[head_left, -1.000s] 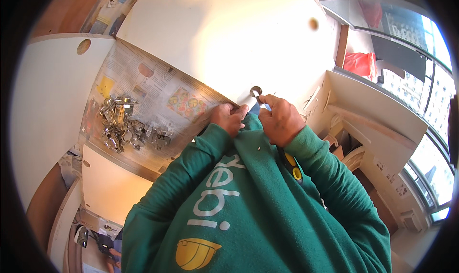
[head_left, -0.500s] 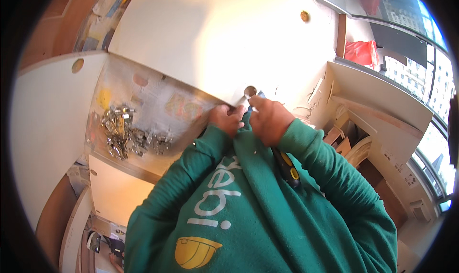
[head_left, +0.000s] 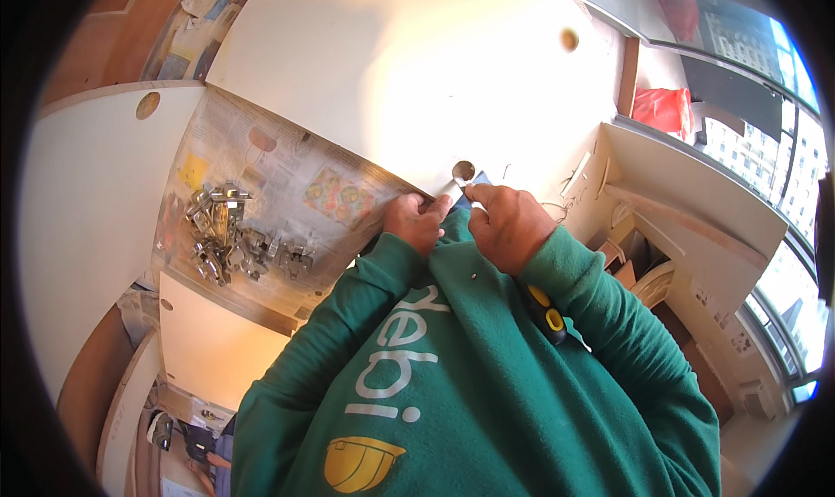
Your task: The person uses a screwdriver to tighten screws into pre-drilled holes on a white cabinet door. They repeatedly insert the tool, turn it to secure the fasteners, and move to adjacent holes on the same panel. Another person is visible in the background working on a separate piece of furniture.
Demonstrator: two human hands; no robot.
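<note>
Head: yellow-black handle (head_left: 546,314) aslant toward hole (head_left: 464,173)

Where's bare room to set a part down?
Free: the white board's left half, bordered below by newspaper; the newspaper strip between the metal hinges and that board. Crowded: the hinge pile, and around the round hole, where left hand and right hand work.

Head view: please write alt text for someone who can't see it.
A person's bare left hand and bare right hand are beside a round hole near the edge of a large flat white board; whether the right hand grips anything is unclear. Shiny silver metal fittings lie piled on printed newspaper to the left.
</note>
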